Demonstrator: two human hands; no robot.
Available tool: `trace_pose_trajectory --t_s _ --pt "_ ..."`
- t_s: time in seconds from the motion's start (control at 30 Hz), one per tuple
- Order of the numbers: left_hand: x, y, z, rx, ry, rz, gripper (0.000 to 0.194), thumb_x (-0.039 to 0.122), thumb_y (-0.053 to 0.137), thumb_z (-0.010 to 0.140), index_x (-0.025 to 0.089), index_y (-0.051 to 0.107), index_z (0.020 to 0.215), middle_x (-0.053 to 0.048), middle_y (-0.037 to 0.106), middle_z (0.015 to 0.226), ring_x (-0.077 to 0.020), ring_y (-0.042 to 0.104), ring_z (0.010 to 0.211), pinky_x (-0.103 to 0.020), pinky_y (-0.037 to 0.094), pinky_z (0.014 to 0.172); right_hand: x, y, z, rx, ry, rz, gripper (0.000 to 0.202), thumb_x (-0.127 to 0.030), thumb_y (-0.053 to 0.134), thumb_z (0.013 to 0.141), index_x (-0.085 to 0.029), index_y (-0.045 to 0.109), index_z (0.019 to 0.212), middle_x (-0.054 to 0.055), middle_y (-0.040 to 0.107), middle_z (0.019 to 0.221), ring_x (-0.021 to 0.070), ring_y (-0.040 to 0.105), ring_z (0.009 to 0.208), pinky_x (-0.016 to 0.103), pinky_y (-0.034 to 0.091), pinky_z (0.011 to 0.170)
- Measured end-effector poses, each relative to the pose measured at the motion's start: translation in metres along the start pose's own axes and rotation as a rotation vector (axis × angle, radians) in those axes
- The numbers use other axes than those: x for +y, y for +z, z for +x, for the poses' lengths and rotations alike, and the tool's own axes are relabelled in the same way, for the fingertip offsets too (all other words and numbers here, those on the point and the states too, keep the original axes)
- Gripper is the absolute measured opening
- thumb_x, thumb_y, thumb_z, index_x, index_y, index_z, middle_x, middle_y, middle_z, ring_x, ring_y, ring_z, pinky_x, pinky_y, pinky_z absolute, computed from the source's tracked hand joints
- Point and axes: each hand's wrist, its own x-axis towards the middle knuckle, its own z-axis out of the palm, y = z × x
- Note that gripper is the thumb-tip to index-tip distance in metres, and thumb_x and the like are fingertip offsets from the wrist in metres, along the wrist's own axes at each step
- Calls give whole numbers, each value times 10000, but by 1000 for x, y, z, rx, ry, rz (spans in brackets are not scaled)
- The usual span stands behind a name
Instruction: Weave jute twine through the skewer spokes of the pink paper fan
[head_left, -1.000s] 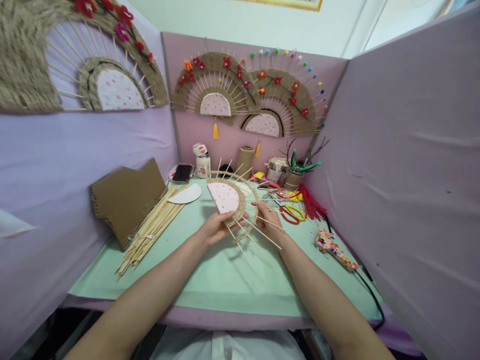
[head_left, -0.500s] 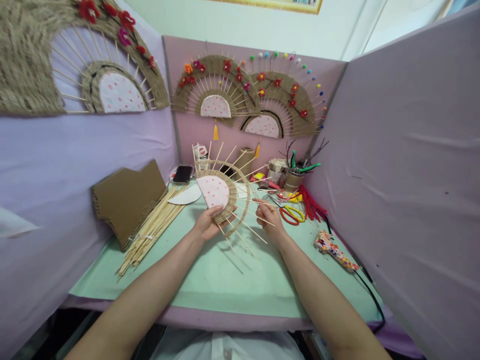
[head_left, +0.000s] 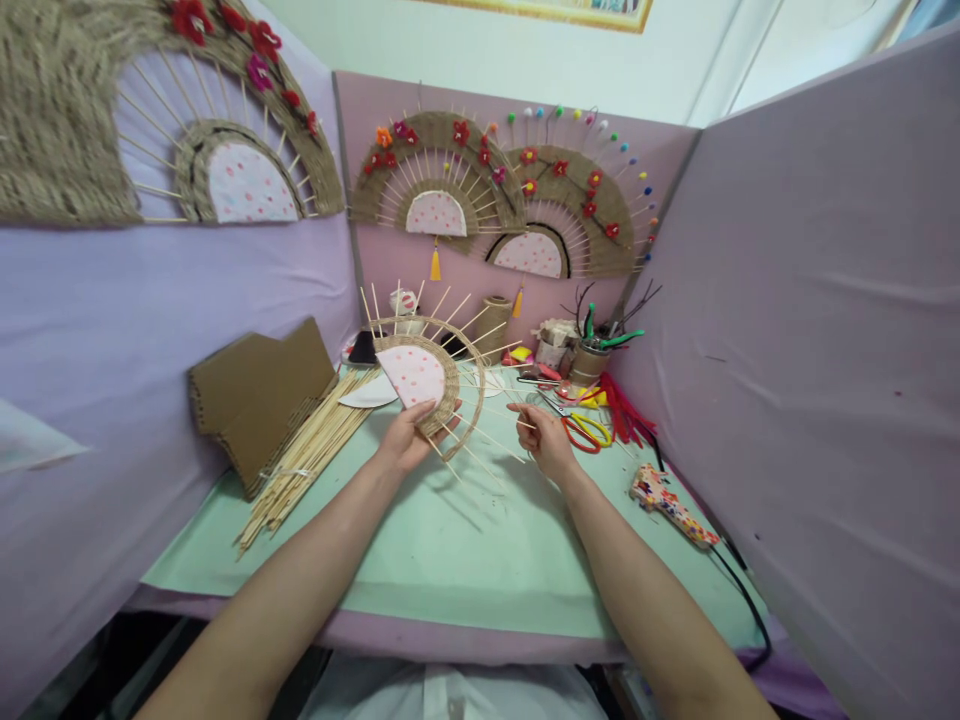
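My left hand (head_left: 405,440) grips the lower edge of a half-round fan frame (head_left: 448,385), thumb on its pink-dotted white centre. Tan cord is woven around that centre, thin wooden sticks fan outward, and a narrow woven band crosses them farther out. The frame is tilted above the table, its sticks pointing up and right. Just right of the stick ends is my right hand (head_left: 546,440), fingers curled together with the index finger towards the frame. What its fingers pinch, if anything, is too small to make out.
A bundle of sticks (head_left: 311,455) and cardboard (head_left: 259,400) lie left. Scissors (head_left: 589,432), red strands (head_left: 624,410) and a patterned glue gun (head_left: 671,505) with a black cord lie right. Behind stand a twine spool (head_left: 493,325) and a tool pot (head_left: 590,362). Finished fans (head_left: 431,130) hang on the partition.
The fan frame has shifted a little left with my left hand. My right hand, earlier among the stick ends, is now slightly farther from the frame. The camera view has shifted slightly.
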Motion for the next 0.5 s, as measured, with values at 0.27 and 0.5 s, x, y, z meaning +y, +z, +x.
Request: trace_pose_trajectory --t_s 0.27,0.5 --pt "0 1 -1 -2 16 24 370 43 541 727 123 600 1083 -117 675 1037 -257 649 927 -416 525 818 0 -7 3 146 -80 -86 334 -454 614 694 -149 673 818 -55 292 532 56 187 445 227 122 420" --pt "9 4 -5 10 26 36 375 43 525 729 109 603 1090 -125 685 1008 -255 652 916 -389 539 777 2 -10 5 196 -105 -116 348 -440 655 644 -178 664 874 -74 292 481 66 227 423 229 162 408"
